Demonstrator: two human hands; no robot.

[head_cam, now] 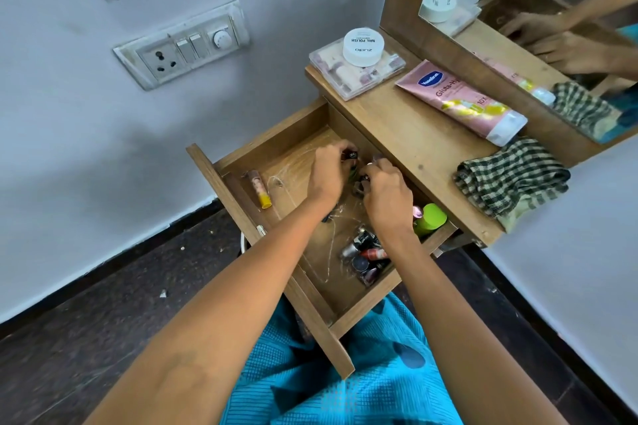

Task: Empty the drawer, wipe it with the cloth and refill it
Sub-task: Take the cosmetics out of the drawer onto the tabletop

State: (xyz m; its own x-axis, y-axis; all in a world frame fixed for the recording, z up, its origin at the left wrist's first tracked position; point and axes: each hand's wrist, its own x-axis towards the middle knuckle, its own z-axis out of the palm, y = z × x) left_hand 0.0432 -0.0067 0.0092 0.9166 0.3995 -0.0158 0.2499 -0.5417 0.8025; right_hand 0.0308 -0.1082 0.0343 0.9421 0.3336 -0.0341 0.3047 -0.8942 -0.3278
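Head view: the wooden drawer [276, 138] stands pulled out under the shelf [414, 134], with both hands inside it. The left hand [329, 172] curls its fingers round a black-capped bottle [351, 154]. Just beside it, the right hand [388, 197] grips another dark-capped bottle [365, 179]. The forearms hide part of the drawer floor. A yellow-capped tube [259, 188] lies by the front panel, and a heap of small bottles [366, 254] lies beside the right forearm. The checked cloth [511, 176] lies on the shelf beside a pink tube [459, 98].

Matt wood-grain drawer [276, 134] (scratched inside), woven checked cloth [511, 179], glossy plastic tube [459, 100].
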